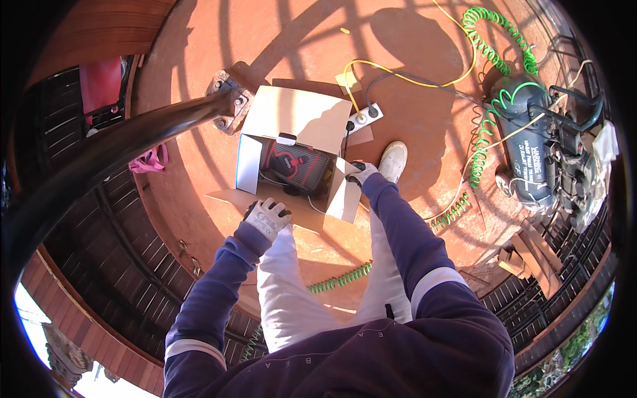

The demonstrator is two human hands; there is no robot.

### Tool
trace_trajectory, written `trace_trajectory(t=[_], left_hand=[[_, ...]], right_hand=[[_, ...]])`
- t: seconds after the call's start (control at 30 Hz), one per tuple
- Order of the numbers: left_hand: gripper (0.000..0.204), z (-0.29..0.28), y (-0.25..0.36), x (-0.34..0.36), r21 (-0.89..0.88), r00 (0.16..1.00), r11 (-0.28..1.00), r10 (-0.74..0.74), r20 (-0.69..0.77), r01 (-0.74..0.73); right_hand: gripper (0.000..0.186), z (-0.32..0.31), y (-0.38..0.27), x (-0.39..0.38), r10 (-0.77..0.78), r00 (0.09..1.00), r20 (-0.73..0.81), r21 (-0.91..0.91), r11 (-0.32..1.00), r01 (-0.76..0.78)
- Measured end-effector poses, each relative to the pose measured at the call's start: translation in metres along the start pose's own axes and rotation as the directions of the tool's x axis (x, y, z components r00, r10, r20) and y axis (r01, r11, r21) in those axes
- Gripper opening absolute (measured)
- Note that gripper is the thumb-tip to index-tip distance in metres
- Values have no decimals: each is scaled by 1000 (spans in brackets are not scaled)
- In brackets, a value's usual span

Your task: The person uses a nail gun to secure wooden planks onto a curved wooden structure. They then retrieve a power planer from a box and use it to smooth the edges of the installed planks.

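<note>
An open cardboard box (295, 109) stands on the reddish floor with its flaps spread. Inside lies a dark, patterned, flat-topped item (300, 166) with red edging; its kind I cannot make out. A thin pale cord (317, 207) shows beside it. My left hand (269, 217), in a white glove with dark fingertips, has its fingers bent over the near flap (306, 217). Gloved the same way, my right hand (360, 172) grips the edge of the right flap (344, 192). The far flap leans back, and the left flap (248, 162) is bent outward.
A power strip (365, 117) with plugged cables lies just beyond the box. At the right stands a dark air compressor tank (524, 146) with a coiled green hose (491, 20). A black metal post (133, 139) rises at left; wood offcuts (534, 259) lie lower right.
</note>
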State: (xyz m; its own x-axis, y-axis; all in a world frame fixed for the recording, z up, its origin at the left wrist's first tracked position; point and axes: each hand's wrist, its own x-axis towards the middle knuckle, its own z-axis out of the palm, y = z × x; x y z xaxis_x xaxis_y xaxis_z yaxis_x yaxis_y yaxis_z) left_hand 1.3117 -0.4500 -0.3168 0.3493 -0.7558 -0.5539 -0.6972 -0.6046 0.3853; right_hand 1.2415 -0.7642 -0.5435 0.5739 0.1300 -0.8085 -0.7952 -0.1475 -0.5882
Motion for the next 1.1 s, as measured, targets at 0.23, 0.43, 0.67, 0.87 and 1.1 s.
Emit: trace_trajectory(t=[0.23, 0.43, 0.67, 0.87, 1.1], left_hand=[[23, -13, -8, 40, 128, 992, 992, -14, 126, -2], [42, 11, -30, 118, 114, 963, 964, -253, 92, 242], [86, 92, -48, 170, 98, 777, 776, -599, -190, 623], [85, 79, -46, 175, -267, 815, 809, -567, -121, 524], [72, 54, -1, 95, -421, 830, 827, -500, -247, 373]], right_hand=[[35, 7, 14, -11, -79, 988, -135, 210, 972, 106], [31, 11, 17, -4, 94, 944, -315, -116, 984, -137], [59, 10, -56, -78, 335, 800, -498, -87, 898, -430], [66, 27, 18, -112, 358, 843, -400, -220, 856, -468], [54, 24, -36, -154, 153, 951, -269, -447, 855, -264]])
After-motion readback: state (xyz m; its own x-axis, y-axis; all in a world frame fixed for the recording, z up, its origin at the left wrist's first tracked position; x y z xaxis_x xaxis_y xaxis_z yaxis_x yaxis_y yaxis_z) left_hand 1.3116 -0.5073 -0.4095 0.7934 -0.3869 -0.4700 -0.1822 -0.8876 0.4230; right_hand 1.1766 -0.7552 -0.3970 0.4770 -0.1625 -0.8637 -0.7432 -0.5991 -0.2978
